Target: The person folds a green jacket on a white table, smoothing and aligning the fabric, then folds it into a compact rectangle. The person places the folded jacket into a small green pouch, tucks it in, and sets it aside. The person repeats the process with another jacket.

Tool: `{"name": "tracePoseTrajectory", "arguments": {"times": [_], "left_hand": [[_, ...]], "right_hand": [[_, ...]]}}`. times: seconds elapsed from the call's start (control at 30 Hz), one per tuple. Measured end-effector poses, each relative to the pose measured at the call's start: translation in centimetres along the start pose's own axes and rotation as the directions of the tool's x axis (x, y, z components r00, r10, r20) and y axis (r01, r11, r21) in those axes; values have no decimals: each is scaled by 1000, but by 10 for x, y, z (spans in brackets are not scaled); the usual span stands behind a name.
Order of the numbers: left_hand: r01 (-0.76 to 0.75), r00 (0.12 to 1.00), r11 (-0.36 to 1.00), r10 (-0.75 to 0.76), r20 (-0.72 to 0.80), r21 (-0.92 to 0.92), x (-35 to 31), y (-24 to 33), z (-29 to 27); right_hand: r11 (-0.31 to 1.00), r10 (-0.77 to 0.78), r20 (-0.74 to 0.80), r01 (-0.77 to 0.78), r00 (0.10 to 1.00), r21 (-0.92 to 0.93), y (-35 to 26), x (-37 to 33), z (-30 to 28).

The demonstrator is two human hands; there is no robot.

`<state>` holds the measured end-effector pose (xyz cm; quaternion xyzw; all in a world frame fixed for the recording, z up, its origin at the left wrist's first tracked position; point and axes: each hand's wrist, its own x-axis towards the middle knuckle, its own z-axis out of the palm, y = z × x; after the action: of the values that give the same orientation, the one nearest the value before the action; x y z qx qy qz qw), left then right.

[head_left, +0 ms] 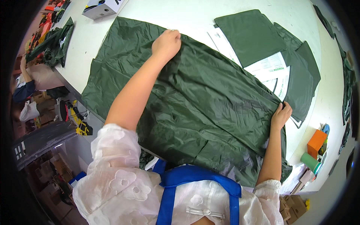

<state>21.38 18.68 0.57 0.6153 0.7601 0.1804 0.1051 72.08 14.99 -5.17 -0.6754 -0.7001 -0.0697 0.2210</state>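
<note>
A large sheet of crinkled dark green fabric lies spread over the white table in front of me, its near edge hanging close to my blue apron. My left hand is closed on the fabric's far edge, near the upper middle. At the right end of that same edge, my right hand pinches a corner of the fabric between thumb and fingers. The edge runs fairly straight between both hands, while creases spread through the middle. What lies beneath the fabric is hidden.
Folded dark green pieces and white printed sheets lie beyond the fabric on the table. An orange box and a green roll stand at the right edge. A white box sits far left. Another person's arm shows at left.
</note>
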Motion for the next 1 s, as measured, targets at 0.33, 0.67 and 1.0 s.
{"name": "tracePoseTrajectory", "arguments": {"times": [0.33,0.67,1.0], "left_hand": [[-445,896,875,435,95,193,15,10,25],[-641,711,753,509,485,149,33,16,-36],[-687,726,718,671,147,116,-302,-73,-122]], "right_hand": [[987,49,122,-67,991,144,6,4,-6],[929,-203,402,46,893,367,-5,34,-124],[788,-615,500,496,610,364,-86,-191,-267]]}}
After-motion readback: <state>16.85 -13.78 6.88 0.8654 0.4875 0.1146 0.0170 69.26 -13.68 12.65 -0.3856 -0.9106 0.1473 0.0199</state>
